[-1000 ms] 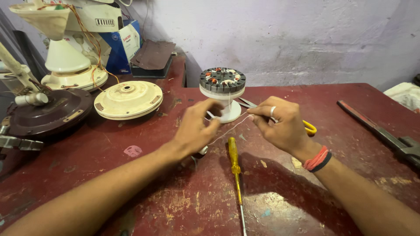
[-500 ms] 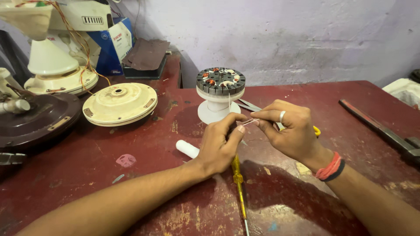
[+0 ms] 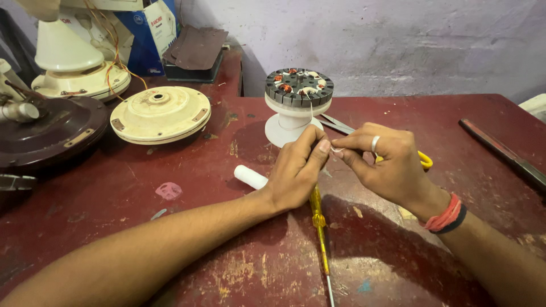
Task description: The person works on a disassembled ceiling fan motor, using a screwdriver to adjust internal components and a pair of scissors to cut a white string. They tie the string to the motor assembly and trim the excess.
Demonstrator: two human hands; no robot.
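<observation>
Red worn table (image 3: 170, 239), grey wall (image 3: 369, 40)

1. Both forearms are bare, with no sleeves in view
2. The left hand (image 3: 296, 170) wears nothing: no ring, band or glove
3. The right hand (image 3: 387, 162) carries a plain silver ring (image 3: 375, 143) on one finger
4. The right wrist bears stacked bands (image 3: 447, 214): orange-red threads beside a dark one
</observation>
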